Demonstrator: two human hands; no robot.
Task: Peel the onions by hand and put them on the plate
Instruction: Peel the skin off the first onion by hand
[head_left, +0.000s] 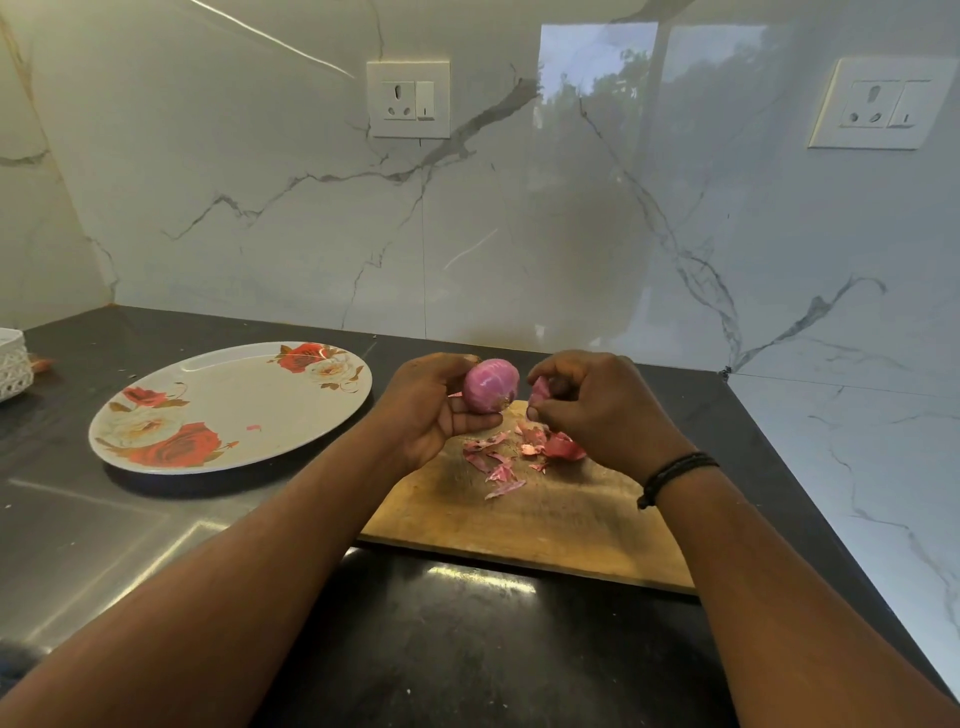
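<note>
Onion (491, 386) in curled left-hand fingers (475, 418)

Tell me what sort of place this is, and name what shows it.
Most likely a home kitchen. A dark stone counter meets a marble-look backsplash with wall sockets, and a wooden chopping board strewn with onion peels sits beside a rose-patterned plate. The left hand holds a peeled onion.

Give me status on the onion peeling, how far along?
Done: peel scraps litter the cutting board. In hand: left hand holds a mostly bare red onion; right hand pinches a strip of skin. Left: the floral plate holds no onion yet.
</note>
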